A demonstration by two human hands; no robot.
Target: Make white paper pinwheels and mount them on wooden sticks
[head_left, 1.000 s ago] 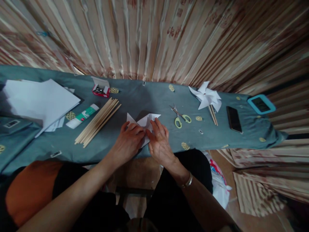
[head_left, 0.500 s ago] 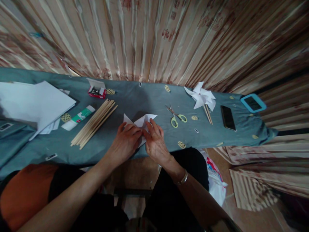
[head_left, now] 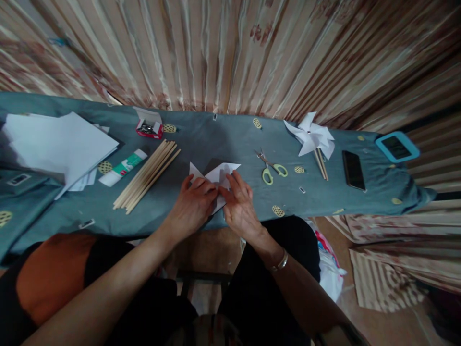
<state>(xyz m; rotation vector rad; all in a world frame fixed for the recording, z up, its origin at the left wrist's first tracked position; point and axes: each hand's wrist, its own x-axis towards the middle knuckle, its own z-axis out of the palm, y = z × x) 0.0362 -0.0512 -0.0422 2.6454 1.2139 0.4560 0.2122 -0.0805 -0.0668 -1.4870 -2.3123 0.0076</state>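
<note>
A partly folded white paper piece (head_left: 216,177) with pointed flaps lies on the grey-blue cloth of the table (head_left: 216,139) near its front edge. My left hand (head_left: 192,204) presses on its left part, fingers curled over the folds. My right hand (head_left: 239,206) pinches the paper's middle from the right, with a bracelet on that wrist. Much of the paper is hidden under both hands. Beside my left hand sits a bundle of wooden sticks (head_left: 147,175).
A stack of white sheets (head_left: 57,142), a glue stick (head_left: 123,166) and a small red box (head_left: 148,126) are at the left. Green-handled scissors (head_left: 271,169), a finished white pinwheel (head_left: 312,137), a black phone (head_left: 353,169) and a blue-cased device (head_left: 396,146) are at the right. Curtains hang behind.
Both hands stay on the folded paper with only small finger shifts. The view has shifted slightly; nothing else on the table has moved.
</note>
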